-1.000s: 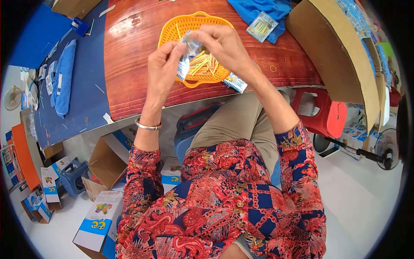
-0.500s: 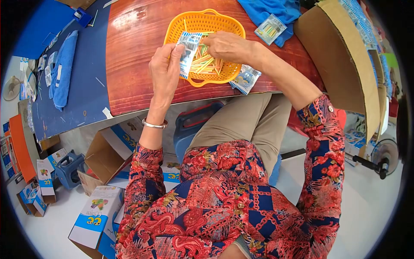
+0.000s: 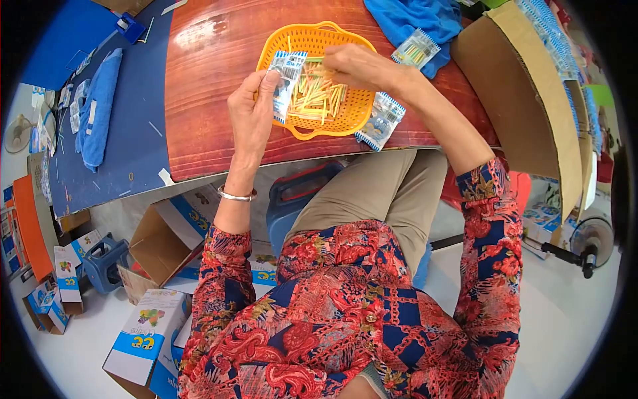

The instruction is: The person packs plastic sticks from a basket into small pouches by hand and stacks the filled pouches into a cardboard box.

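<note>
My left hand (image 3: pixel 252 100) is closed on the edge of a small clear packet (image 3: pixel 288 76) with blue and white print, held upright over the left side of a yellow plastic basket (image 3: pixel 271 50). Inside the basket lies a heap of thin pastel sticks (image 3: pixel 319 100), yellow, orange and pink. Over the basket's right half, my right hand (image 3: pixel 359 66) has its fingers pinched together, slightly blurred. A greenish stick (image 3: pixel 314 59) reaches from those fingertips toward the packet. Just outside the basket's right rim, another printed packet (image 3: pixel 382 122) lies on the table.
A filled packet (image 3: pixel 417 48) lies by a blue cloth (image 3: pixel 425 16) at the back right. A large cardboard box (image 3: pixel 512 86) stands to the right. Leftward, a blue towel (image 3: pixel 100 110) rests on a dark mat (image 3: pixel 143 106). Printed cartons (image 3: pixel 146 332) and a blue stool (image 3: pixel 296 199) are below.
My right hand has lifted slightly from the heap, showing more of the sticks. The basket sits a little nearer to me. My left hand still holds the packet in about the same place.
</note>
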### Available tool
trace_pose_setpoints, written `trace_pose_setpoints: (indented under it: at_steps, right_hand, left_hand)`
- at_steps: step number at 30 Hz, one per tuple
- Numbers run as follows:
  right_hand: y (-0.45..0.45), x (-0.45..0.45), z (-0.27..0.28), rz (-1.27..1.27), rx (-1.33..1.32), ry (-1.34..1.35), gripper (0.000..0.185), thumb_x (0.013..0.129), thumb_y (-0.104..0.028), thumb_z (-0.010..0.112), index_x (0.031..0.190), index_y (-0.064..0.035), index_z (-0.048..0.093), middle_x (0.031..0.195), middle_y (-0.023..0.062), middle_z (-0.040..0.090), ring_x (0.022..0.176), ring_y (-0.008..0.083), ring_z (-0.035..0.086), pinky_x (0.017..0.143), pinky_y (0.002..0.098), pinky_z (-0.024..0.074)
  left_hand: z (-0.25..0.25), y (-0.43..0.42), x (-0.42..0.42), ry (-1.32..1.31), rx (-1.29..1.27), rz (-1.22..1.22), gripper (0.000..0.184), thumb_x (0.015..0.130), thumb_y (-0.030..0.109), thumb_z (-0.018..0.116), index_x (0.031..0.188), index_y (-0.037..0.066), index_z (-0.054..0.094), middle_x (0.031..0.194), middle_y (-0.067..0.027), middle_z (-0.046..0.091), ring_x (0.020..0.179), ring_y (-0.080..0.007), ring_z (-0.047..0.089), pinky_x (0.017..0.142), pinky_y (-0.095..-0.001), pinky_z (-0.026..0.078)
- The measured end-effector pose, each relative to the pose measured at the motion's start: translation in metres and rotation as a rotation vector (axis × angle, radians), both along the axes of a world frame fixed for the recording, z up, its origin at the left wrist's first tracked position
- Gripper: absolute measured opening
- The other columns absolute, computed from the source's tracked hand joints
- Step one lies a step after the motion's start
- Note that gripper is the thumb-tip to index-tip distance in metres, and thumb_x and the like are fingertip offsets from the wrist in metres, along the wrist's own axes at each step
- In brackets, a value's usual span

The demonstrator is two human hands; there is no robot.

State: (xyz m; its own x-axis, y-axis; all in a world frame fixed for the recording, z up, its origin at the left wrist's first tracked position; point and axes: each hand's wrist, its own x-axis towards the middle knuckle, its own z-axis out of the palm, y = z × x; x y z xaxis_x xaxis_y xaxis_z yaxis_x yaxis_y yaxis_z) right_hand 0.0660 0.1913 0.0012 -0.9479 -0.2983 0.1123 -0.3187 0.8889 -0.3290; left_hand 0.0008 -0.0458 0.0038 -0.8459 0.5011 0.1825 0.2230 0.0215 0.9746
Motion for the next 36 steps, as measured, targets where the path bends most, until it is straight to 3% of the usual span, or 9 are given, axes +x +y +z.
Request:
trace_pose_setpoints:
  at_steps: [2,8,11,15,18,25,28,32,36]
  right_hand:
    - [0.002,0.003,0.006,-0.097,-0.133,0.065,0.012,0.085,-0.010,0.065,0.087,0.0022,0.064,0.082,0.0120,0.064,0.075,0.0271,0.064,0.066,0.0359,0.0492]
    - [-0.022,0.015,0.017,-0.464,-0.951,-0.200,0.025,0.083,-0.018,0.073,0.095,0.0031,0.070,0.073,0.0047,0.066,0.067,0.0080,0.059,0.061,0.0309,0.0461]
    - [-0.030,0.009,-0.017,-0.471,-0.747,-0.093,0.022,0.082,-0.017,0.072,0.092,0.0029,0.070,0.073,0.0051,0.066,0.068,0.0104,0.060,0.060,0.0321,0.0465]
    - [-0.035,0.008,0.003,-0.505,-0.359,-0.196,0.021,0.080,-0.017,0.071,0.088,0.0024,0.069,0.074,0.0047,0.066,0.068,0.0115,0.060,0.061,0.0319,0.0473]
    - [-0.028,0.010,-0.007,-0.525,-0.696,-0.145,0.022,0.080,-0.018,0.072,0.088,0.0030,0.069,0.074,0.0051,0.065,0.067,0.0113,0.059,0.061,0.0309,0.0466]
    - [-0.030,0.041,0.054,-0.534,-1.569,0.281,0.015,0.087,-0.011,0.074,0.093,0.0014,0.070,0.080,0.0033,0.068,0.067,0.0075,0.059,0.062,0.0216,0.0484]
    - [-0.034,0.044,0.062,-0.486,-1.657,0.276,0.018,0.087,-0.012,0.075,0.096,0.0024,0.069,0.082,0.0045,0.068,0.069,0.0080,0.060,0.064,0.0224,0.0505]
    - [-0.039,0.049,0.069,-0.507,-1.450,0.256,0.013,0.090,-0.009,0.071,0.099,0.0007,0.069,0.093,0.0036,0.067,0.075,0.0084,0.059,0.071,0.0236,0.0502]
    - [-0.044,0.051,0.071,-0.497,-1.260,0.318,0.014,0.088,-0.011,0.073,0.095,0.0007,0.069,0.082,0.0035,0.069,0.073,0.0067,0.062,0.065,0.0211,0.0501]
  left_hand:
    - [0.005,-0.001,0.000,-0.036,0.009,-0.010,0.024,0.100,0.019,0.061,0.103,-0.003,0.070,0.079,0.0025,0.063,0.071,-0.0028,0.052,0.060,-0.0206,0.044]
    - [0.007,0.000,-0.001,-0.044,0.005,-0.022,0.026,0.101,0.019,0.059,0.108,-0.004,0.069,0.086,0.0026,0.065,0.075,-0.0015,0.054,0.064,-0.0181,0.045]
    - [0.006,0.001,-0.001,-0.016,0.000,-0.019,0.024,0.101,0.018,0.060,0.105,-0.004,0.069,0.083,0.0028,0.064,0.073,-0.0019,0.053,0.062,-0.0190,0.044]
    - [0.012,0.001,0.002,-0.002,-0.007,-0.025,0.021,0.099,0.015,0.062,0.102,-0.004,0.069,0.078,0.0022,0.062,0.070,-0.0034,0.052,0.059,-0.0209,0.043]
    - [0.010,-0.001,0.000,0.042,-0.014,-0.068,0.022,0.100,0.016,0.061,0.105,-0.003,0.070,0.082,0.0027,0.063,0.071,-0.0026,0.052,0.061,-0.0200,0.043]
    - [0.012,-0.002,0.006,0.051,-0.008,-0.146,0.020,0.098,0.012,0.062,0.110,-0.002,0.070,0.085,-0.0020,0.067,0.076,-0.0064,0.057,0.065,-0.0221,0.047]
    - [0.011,0.002,0.008,0.100,0.001,-0.209,0.022,0.099,0.013,0.062,0.111,-0.003,0.070,0.091,-0.0009,0.069,0.079,-0.0048,0.058,0.068,-0.0196,0.047]
    - [0.014,0.007,0.015,0.046,-0.011,-0.203,0.022,0.097,0.011,0.063,0.114,-0.001,0.070,0.085,-0.0018,0.066,0.076,-0.0066,0.057,0.065,-0.0220,0.046]
    - [0.009,0.009,0.016,-0.001,-0.011,-0.200,0.024,0.098,0.012,0.063,0.115,-0.002,0.070,0.086,-0.0012,0.066,0.077,-0.0059,0.057,0.066,-0.0212,0.046]
